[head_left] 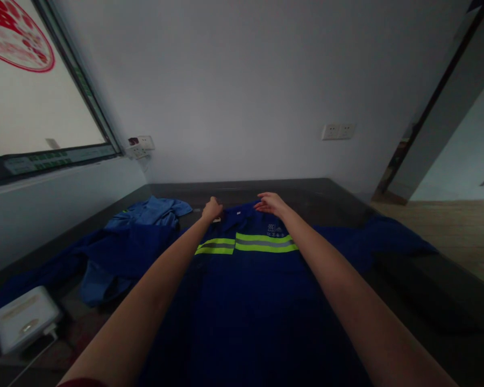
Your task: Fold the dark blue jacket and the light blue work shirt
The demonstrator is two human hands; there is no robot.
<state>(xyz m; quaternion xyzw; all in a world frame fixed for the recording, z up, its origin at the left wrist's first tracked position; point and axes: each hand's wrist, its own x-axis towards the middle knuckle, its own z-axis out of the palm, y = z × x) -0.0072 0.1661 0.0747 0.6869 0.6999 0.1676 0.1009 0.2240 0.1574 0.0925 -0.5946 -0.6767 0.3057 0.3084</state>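
Blue jacket (258, 290) lies front-up, nearside of both hands; your left grip (212, 209) curls at the collar (239, 214), hold unclear, right grip (271, 203) loosely spread at its other end; tension evenly between.

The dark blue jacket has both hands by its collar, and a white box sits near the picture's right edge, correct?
The side is wrong: the head view shows the white box near the left edge. The left hand and right hand are indeed by the collar of the dark blue jacket.
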